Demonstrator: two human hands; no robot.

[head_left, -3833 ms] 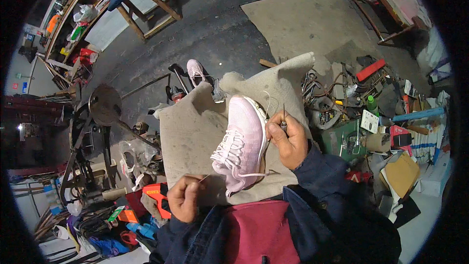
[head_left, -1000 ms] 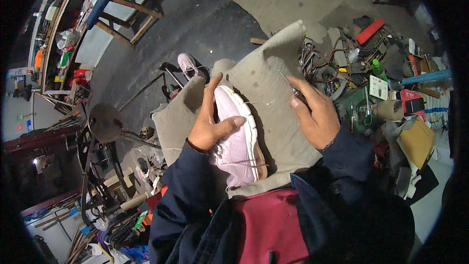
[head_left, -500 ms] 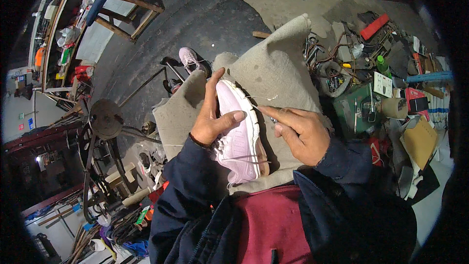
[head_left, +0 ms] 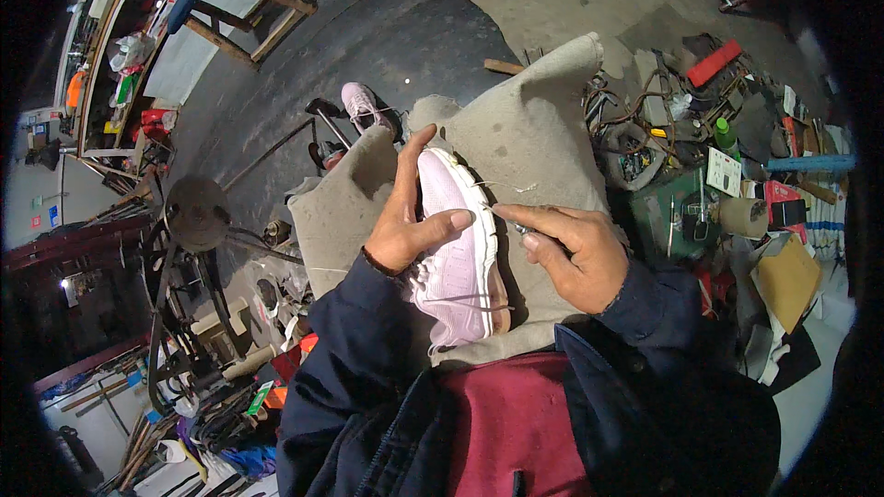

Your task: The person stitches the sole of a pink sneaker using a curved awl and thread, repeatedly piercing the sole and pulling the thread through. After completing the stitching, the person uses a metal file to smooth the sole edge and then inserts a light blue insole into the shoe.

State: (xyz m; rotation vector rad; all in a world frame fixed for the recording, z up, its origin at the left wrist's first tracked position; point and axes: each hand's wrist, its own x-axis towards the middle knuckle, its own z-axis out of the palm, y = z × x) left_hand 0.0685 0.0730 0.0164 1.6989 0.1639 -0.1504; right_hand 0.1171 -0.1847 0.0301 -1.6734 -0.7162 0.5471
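Note:
A pink sneaker (head_left: 456,271) with a white sole lies on its side on a beige cloth (head_left: 543,133) over my lap. My left hand (head_left: 410,225) wraps round its upper half, thumb across the side. My right hand (head_left: 580,253) grips a small metal awl (head_left: 527,229) pointed at the sole's right edge; whether the tip is in the sole is unclear. A thin pale thread (head_left: 516,187) trails from the sole onto the cloth. A second pink sneaker (head_left: 359,101) is beyond the cloth on the floor side.
A black metal machine (head_left: 198,216) stands at left, with clutter below it. A wooden stool (head_left: 230,41) and shelving (head_left: 115,106) are at upper left. Tools, a green box (head_left: 663,216), a red block (head_left: 714,63) and cardboard (head_left: 787,281) crowd the right side.
Since the earliest frame my left hand has taken hold of the sneaker. Over the last second my right hand has come leftward and down, bringing the awl to the sole's edge.

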